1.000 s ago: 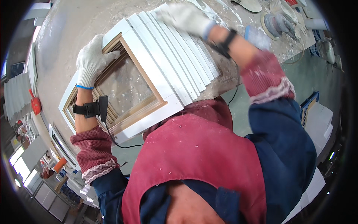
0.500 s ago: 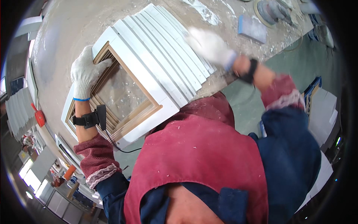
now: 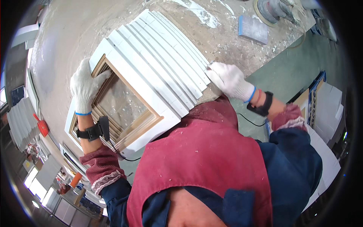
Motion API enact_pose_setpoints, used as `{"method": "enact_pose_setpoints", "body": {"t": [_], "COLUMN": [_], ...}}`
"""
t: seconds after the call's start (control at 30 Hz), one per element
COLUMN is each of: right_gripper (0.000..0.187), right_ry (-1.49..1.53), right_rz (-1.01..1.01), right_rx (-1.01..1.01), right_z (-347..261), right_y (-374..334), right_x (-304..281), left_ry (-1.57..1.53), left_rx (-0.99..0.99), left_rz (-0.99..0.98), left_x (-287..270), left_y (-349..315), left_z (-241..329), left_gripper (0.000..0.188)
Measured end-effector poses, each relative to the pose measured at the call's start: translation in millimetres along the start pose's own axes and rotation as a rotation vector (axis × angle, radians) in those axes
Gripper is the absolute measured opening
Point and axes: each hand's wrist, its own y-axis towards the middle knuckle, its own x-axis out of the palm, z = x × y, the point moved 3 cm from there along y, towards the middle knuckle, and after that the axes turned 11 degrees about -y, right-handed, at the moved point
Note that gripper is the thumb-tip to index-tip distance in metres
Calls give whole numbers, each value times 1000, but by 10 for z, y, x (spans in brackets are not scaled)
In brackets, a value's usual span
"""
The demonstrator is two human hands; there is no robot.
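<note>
A row of white frames (image 3: 130,70) with bare brown inner edges leans together on the workbench, their edges stepped like stairs. My left hand (image 3: 84,85), in a white knitted glove, grips the nearest frame at its left side, thumb inside the opening. My right hand (image 3: 228,80), gloved the same way, is closed at the right end of the row, close to the last frame's edge. A small dark tip shows at its fingertips; what it belongs to is hidden in the glove.
On the dusty, white-stained workbench (image 3: 230,51) lie a blue-and-grey block (image 3: 253,29) and a round-based power tool (image 3: 270,13) at the far right. A red dustpan-like tool (image 3: 42,126) is at the left. White panels (image 3: 327,109) stand beyond the green floor on the right.
My right hand has come down and slightly right from over the row to its right end, and its motion blur is gone. My left hand keeps its hold on the frame.
</note>
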Motion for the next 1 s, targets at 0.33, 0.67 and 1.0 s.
{"method": "enact_pose_setpoints", "body": {"t": [0.33, 0.67, 1.0], "right_gripper": [41, 52, 27], "right_ry": [-121, -313, -730], "right_rz": [51, 69, 258], "right_rx": [34, 76, 29], "right_z": [165, 635, 811], "right_y": [2707, 1947, 1223], "right_x": [175, -406, -998], "left_ry": [-28, -43, -521], "left_rx": [-13, -54, -589], "left_rz": [-21, -26, 267], "left_x": [-19, -241, -623], "left_y": [76, -239, -2369], "left_z": [97, -51, -2372], "left_gripper": [55, 73, 79]}}
